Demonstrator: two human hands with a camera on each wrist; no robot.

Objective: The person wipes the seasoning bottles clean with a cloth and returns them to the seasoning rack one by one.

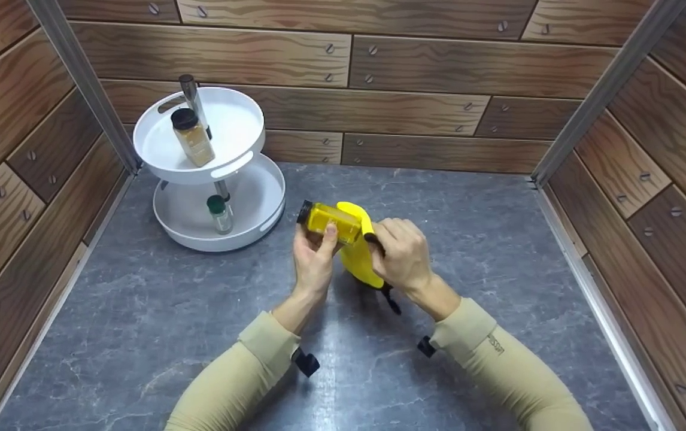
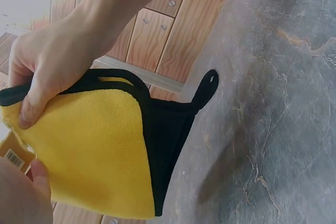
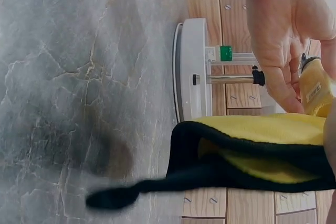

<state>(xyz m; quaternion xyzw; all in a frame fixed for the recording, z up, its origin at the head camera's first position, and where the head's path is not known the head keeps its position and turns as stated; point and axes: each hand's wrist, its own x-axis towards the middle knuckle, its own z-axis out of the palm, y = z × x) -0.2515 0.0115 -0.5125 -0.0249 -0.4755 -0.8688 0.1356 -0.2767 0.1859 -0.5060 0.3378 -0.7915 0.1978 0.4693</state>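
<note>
My left hand [image 1: 312,263] grips a spice jar [image 1: 334,222] with yellow contents and a black lid, held on its side above the table with the lid to the left. My right hand [image 1: 401,251] pinches a yellow cloth [image 1: 358,260] with black edging, which lies against the jar's base end and hangs down. In the left wrist view the cloth [image 2: 100,150] spreads wide and a black loop [image 2: 206,90] sticks out from its corner. A barcode label shows on the jar [image 3: 315,90] in the right wrist view.
At the back left stands a white two-tier round tray [image 1: 241,239]. Its upper tier carries a black-lidded jar [image 1: 194,140] with tan contents, beside the stand's metal post [image 1: 193,99]. On the lower tier stands a small green-capped jar [image 1: 220,215]. Wood-patterned walls [image 1: 415,66] enclose the grey marbled table [image 1: 474,197].
</note>
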